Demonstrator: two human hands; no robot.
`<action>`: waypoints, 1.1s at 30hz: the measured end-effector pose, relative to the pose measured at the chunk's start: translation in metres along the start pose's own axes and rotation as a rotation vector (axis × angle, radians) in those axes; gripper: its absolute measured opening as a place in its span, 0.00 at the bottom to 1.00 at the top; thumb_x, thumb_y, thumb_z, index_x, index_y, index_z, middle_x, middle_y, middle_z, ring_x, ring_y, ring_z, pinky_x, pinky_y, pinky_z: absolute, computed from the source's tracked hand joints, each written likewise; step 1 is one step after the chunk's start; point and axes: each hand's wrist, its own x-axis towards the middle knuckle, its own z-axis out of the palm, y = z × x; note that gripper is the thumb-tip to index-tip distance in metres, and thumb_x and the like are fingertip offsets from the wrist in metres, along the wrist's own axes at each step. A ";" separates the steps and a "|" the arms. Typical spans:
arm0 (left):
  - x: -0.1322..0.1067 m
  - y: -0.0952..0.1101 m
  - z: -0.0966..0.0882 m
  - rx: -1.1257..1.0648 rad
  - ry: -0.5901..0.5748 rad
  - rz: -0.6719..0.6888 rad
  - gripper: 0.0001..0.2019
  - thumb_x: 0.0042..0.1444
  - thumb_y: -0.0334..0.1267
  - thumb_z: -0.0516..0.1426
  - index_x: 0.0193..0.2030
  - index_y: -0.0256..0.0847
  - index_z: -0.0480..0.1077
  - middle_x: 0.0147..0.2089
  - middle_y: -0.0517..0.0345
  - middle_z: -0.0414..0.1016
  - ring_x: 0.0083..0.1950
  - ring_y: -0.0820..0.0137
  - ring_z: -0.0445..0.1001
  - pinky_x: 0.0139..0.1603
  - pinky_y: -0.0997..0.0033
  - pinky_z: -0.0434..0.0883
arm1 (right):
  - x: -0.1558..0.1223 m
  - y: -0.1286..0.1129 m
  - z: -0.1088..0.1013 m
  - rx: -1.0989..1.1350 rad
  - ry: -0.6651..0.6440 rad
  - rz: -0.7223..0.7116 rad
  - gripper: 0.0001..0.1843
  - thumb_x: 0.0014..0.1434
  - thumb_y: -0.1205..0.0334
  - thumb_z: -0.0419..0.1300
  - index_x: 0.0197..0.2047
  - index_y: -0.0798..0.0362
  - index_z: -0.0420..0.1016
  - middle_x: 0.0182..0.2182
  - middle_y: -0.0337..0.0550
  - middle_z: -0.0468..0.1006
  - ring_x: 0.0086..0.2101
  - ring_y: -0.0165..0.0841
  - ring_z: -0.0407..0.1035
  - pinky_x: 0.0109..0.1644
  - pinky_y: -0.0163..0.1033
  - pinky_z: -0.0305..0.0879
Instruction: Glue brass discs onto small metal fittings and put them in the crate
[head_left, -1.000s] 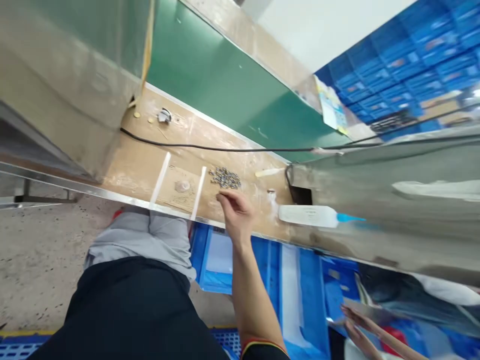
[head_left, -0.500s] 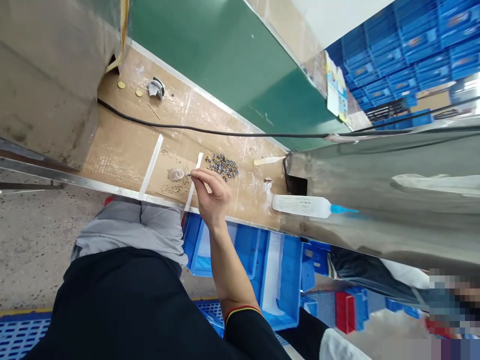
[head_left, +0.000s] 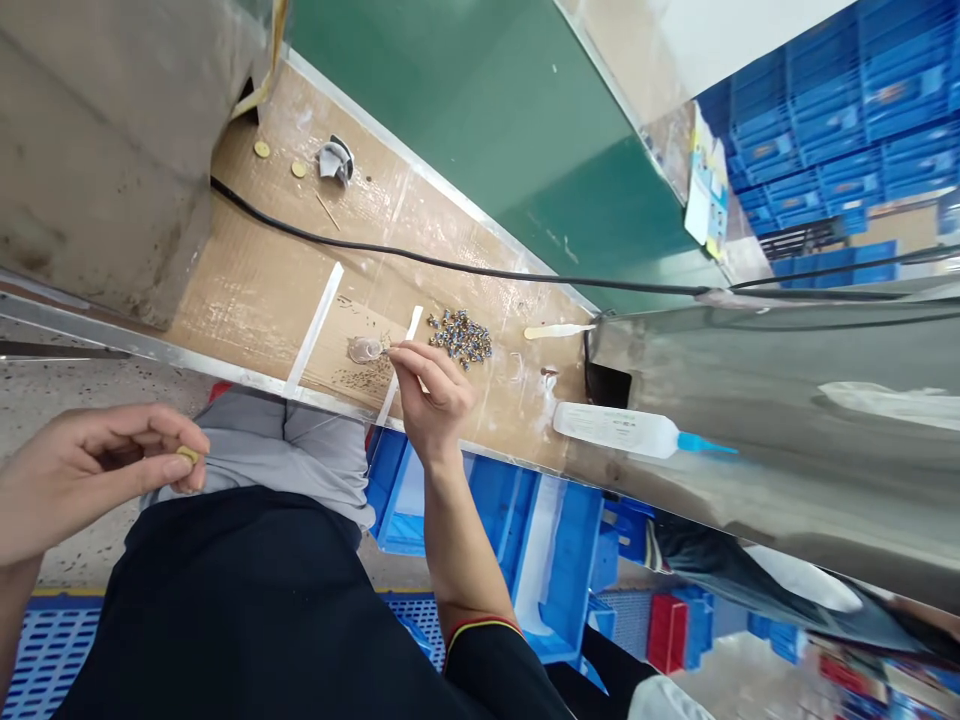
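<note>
My left hand (head_left: 112, 470) is at the lower left, off the bench, with a small yellow disc (head_left: 187, 455) pinched between thumb and fingers. Over the bench, my right hand (head_left: 435, 400) has its thumb and fingertips pressed together; a tiny piece seems to stick out of them, too small to name. Those fingertips are just beside a clear, glossy blob (head_left: 365, 350) on a taped-down piece of cardboard (head_left: 326, 365). Dark specks lie around the blob. Behind the right hand is a pile of small shiny gold and blue parts (head_left: 463, 338).
A black cable (head_left: 450, 270) crosses the bench. To the right lie a white bottle with a blue nozzle (head_left: 615, 430) and a pale flat stick (head_left: 559, 331). Two yellow discs (head_left: 298, 169) are at the back left. Blue bins (head_left: 551, 560) stand below the bench edge.
My left hand has come into view from the left with a yellow disc. My right hand stays beside the clear blob, fingers still pinched. The view has shifted slightly.
</note>
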 end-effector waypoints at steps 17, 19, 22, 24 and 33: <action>0.002 0.018 0.015 -0.136 0.070 -0.063 0.07 0.67 0.44 0.67 0.44 0.47 0.87 0.36 0.62 0.87 0.37 0.71 0.85 0.42 0.77 0.81 | -0.002 -0.002 -0.003 0.081 -0.011 0.045 0.10 0.78 0.65 0.67 0.50 0.43 0.91 0.48 0.44 0.93 0.49 0.39 0.89 0.57 0.47 0.87; 0.003 0.015 0.014 -0.141 0.052 -0.051 0.06 0.66 0.43 0.68 0.44 0.47 0.88 0.36 0.61 0.88 0.37 0.70 0.86 0.42 0.76 0.83 | -0.002 -0.003 -0.002 0.087 -0.016 0.090 0.09 0.78 0.63 0.67 0.49 0.43 0.91 0.47 0.44 0.93 0.48 0.39 0.89 0.57 0.47 0.87; 0.005 0.009 0.012 -0.129 0.004 -0.058 0.06 0.64 0.42 0.70 0.45 0.47 0.89 0.37 0.60 0.89 0.38 0.67 0.88 0.43 0.73 0.85 | -0.001 -0.003 -0.002 0.096 -0.011 0.121 0.08 0.77 0.62 0.68 0.48 0.43 0.91 0.46 0.44 0.93 0.48 0.39 0.89 0.58 0.48 0.87; 0.004 0.008 0.013 -0.143 0.014 -0.089 0.07 0.65 0.43 0.70 0.46 0.47 0.89 0.38 0.60 0.90 0.39 0.68 0.88 0.45 0.74 0.85 | -0.001 -0.003 -0.002 0.099 -0.013 0.122 0.08 0.77 0.62 0.69 0.48 0.43 0.91 0.47 0.43 0.93 0.49 0.39 0.89 0.58 0.47 0.87; 0.003 0.006 0.017 -0.198 0.019 -0.141 0.12 0.65 0.46 0.72 0.53 0.47 0.88 0.44 0.60 0.93 0.47 0.63 0.93 0.52 0.69 0.88 | 0.003 -0.007 -0.003 0.102 0.008 0.081 0.08 0.76 0.65 0.68 0.48 0.44 0.91 0.46 0.42 0.93 0.47 0.38 0.89 0.56 0.46 0.88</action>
